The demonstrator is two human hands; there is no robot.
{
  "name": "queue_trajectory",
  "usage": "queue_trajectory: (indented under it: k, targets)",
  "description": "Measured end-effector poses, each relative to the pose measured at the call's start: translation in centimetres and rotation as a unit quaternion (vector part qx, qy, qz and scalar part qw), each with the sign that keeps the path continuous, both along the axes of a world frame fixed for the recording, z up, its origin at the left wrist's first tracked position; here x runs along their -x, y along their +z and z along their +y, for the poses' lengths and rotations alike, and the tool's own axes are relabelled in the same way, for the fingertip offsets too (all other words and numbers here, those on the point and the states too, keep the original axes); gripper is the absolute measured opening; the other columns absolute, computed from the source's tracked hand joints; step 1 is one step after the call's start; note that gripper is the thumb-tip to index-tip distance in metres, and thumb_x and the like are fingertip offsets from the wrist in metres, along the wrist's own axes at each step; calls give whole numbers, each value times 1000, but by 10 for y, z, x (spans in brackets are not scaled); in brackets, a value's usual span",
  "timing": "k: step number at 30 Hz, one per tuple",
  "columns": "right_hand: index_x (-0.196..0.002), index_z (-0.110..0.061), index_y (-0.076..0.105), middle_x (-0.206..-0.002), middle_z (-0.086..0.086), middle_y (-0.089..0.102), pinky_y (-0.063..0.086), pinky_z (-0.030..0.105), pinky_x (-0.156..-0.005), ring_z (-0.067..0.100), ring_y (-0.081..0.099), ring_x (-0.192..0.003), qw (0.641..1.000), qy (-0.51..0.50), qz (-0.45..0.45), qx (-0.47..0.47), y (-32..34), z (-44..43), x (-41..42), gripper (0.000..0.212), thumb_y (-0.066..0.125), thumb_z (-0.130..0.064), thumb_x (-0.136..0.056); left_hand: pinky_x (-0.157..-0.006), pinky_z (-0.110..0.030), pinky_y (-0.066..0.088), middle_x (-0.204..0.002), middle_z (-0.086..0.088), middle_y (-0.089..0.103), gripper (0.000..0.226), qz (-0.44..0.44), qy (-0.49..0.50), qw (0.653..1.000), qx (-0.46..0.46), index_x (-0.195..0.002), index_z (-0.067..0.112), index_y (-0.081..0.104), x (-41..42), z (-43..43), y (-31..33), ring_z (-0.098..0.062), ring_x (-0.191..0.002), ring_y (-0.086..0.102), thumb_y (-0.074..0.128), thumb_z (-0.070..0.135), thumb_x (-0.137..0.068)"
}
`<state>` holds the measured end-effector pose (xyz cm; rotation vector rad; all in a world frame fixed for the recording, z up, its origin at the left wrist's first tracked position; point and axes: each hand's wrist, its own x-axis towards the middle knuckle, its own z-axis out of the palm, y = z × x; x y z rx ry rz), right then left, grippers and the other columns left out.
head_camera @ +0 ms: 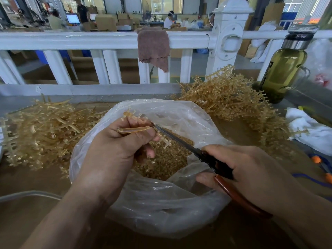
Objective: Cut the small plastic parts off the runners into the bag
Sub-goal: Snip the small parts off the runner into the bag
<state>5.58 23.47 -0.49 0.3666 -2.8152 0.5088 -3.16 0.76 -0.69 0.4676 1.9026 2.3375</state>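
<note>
My left hand point(118, 144) grips an amber plastic runner point(133, 129) over the open mouth of a clear plastic bag point(161, 209). Small parts still stick out from the runner near my fingertips. My right hand point(251, 169) holds scissors point(181, 141) with dark blades and a red-brown handle; the blade tips reach the runner beside my left fingers. Inside the bag lies a heap of small amber cut parts point(170, 159).
A pile of amber runners point(41, 133) lies to the left, and a taller pile of runners point(231, 99) to the back right. A green glass bottle point(283, 72) stands at the right. White cloth point(309, 128) lies beside it. A white railing point(89, 40) with a brown rag point(154, 45) crosses behind.
</note>
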Motion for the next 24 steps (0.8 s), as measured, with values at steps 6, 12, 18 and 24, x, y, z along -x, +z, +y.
queue_trajectory:
  k: [6,12,18,24]
  targets:
    - [-88,-31,58,-67,-14,54,42,28,-55,6,54,-64,1000,-2,5,0,1,-2,-1,42,45,-71,-85,-46,-18,45,-79,-10,75,18,-2,1,1000,-2,-83,15,70,1,0,-1,-13,-51,60,76,24,-69]
    - [-83,-31,56,-63,-13,50,40,25,-52,6,52,-60,1000,0,8,-8,3,-1,-1,39,46,-69,-86,-46,-19,46,-80,-9,75,14,0,-2,1000,2,-81,17,72,3,-1,-4,-13,-51,60,81,23,-72]
    - [-83,-33,54,-61,-10,52,41,29,-51,7,53,-57,1000,6,-9,0,4,0,0,36,45,-68,-87,-46,-18,45,-71,-5,73,33,0,9,1000,10,-90,5,68,3,0,-6,-12,-50,59,77,28,-68]
    - [-85,-33,54,-67,-14,54,40,23,-54,3,54,-64,1000,0,-21,1,0,1,-1,38,47,-70,-86,-48,-21,48,-79,-9,74,15,10,-2,1000,16,-84,17,72,1,-1,-5,-14,-53,61,71,30,-77]
